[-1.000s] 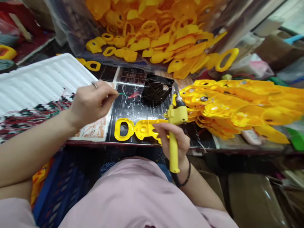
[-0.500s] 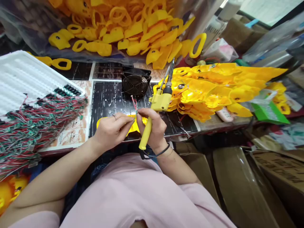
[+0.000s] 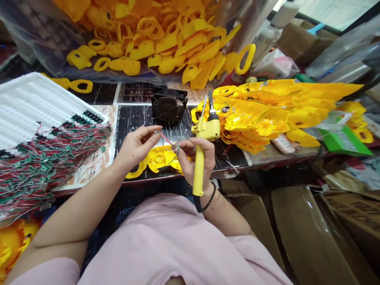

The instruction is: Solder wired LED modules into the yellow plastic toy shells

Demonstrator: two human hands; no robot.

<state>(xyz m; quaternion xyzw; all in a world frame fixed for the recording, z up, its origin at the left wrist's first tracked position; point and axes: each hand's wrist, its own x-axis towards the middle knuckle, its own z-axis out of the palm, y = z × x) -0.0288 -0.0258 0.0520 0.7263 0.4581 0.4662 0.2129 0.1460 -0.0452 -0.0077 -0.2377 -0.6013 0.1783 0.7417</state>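
Observation:
My left hand (image 3: 137,145) pinches the end of a thin red-and-white wire lead (image 3: 166,138). My right hand (image 3: 187,169) has its fingers wrapped round the yellow handle of a soldering gun (image 3: 208,129), whose tip points up and away from me. Its thumb and forefinger also pinch the wires, near a small green part (image 3: 177,150). Beneath both hands a yellow plastic shell (image 3: 159,159) lies on the dark table mat, hollow side up, with a speaker-like round grille in its middle. The right fingers cover part of its right end.
A black fan (image 3: 168,107) stands behind the shell. On the left, a white foam tray (image 3: 44,97) adjoins a heap of wired green boards (image 3: 59,158). Stacked yellow shells (image 3: 261,113) lie at the right, and a plastic bag of yellow parts (image 3: 166,49) is at the back.
My left hand has moved up and left from the right hand, stretching the wires between them. The soldering gun has shifted right and stands more upright. More of the yellow shell shows.

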